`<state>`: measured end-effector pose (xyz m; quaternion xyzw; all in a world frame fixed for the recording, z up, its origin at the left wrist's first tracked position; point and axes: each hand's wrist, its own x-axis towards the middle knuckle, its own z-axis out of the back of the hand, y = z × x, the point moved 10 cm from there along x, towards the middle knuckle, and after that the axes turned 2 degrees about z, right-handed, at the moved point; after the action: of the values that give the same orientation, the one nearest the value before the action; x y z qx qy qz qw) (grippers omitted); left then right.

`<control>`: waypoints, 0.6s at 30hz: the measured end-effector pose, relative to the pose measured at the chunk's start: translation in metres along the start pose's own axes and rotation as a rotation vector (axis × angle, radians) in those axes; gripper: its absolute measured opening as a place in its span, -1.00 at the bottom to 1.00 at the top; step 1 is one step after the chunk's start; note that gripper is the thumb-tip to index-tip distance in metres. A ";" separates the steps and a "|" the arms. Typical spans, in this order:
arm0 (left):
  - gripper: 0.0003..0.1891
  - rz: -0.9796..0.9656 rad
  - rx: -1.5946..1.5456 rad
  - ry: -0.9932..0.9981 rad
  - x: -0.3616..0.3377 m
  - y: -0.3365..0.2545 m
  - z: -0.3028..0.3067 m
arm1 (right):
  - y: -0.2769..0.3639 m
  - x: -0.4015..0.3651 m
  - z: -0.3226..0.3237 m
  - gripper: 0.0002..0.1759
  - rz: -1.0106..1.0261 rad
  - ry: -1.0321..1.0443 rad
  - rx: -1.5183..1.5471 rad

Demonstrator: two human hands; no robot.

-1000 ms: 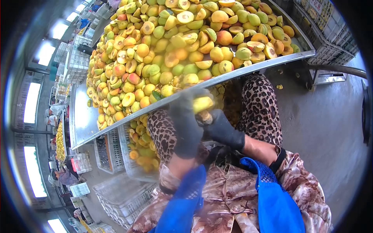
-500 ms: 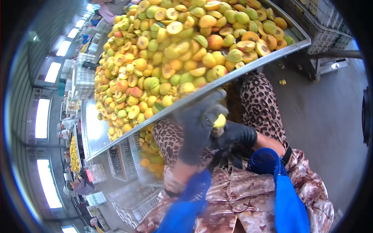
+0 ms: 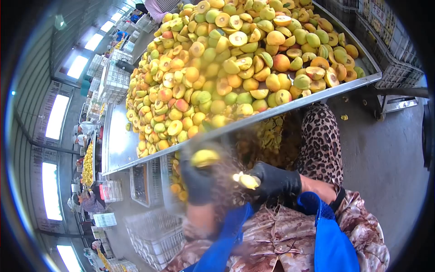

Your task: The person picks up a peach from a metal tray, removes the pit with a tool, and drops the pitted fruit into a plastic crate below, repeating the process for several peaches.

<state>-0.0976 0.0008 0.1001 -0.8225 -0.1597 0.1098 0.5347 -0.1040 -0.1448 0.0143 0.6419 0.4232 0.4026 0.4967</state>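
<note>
Both hands, gloved in dark material, were apart from each other above the lap, just below the near edge of the tabletop [image 3: 120,140]. At the left hand [image 3: 195,181], a yellow fruit piece [image 3: 205,158] showed against the fingers; motion blur hid the finger edges, so whether they gripped it or let it lie loose could not be told. The right hand [image 3: 276,180] was sharper, its fingers drawn together and pinching a pale piece [image 3: 247,180] at their tips, which jutted toward the left hand without touching the yellow fruit piece. What the pale piece was, flesh or some other part, was unclear.

Beyond the hands, a heap of cut and whole fruit [image 3: 181,105] covered much of the tabletop. The raised metal rim [image 3: 272,112] ran slantwise between the hands and the heap, so a straight reach to it had to clear that edge. Under the rim, between the knees, lay a mass of yellowish scraps [image 3: 272,133], with the leopard-print leg [image 3: 321,145] close beside the right hand. Loose blue sleeves [image 3: 335,240] covered part of the arms.

Below, on the left, stood a white crate [image 3: 156,235] and a grey crate [image 3: 146,183], with more fruit [image 3: 180,192] near the left hand. A co-worker's pink sleeve [image 3: 155,10] showed at the far corner of the heap, well apart from both hands.
</note>
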 end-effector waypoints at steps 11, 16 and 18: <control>-0.45 -0.591 1.234 0.055 0.179 0.012 0.009 | -0.026 -0.009 0.067 -0.97 -0.188 -0.511 0.263; -0.36 -0.541 1.659 0.094 0.231 0.074 -0.035 | -0.045 -0.031 0.080 -0.94 -0.205 -0.642 0.267; -0.36 -0.523 1.486 0.243 0.245 0.077 -0.021 | -0.047 -0.031 0.082 -0.91 -0.127 -0.669 0.191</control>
<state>0.1479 0.0472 0.0356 -0.1930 -0.1729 -0.0320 0.9653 -0.0441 -0.1917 -0.0491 0.7543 0.3118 0.0968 0.5696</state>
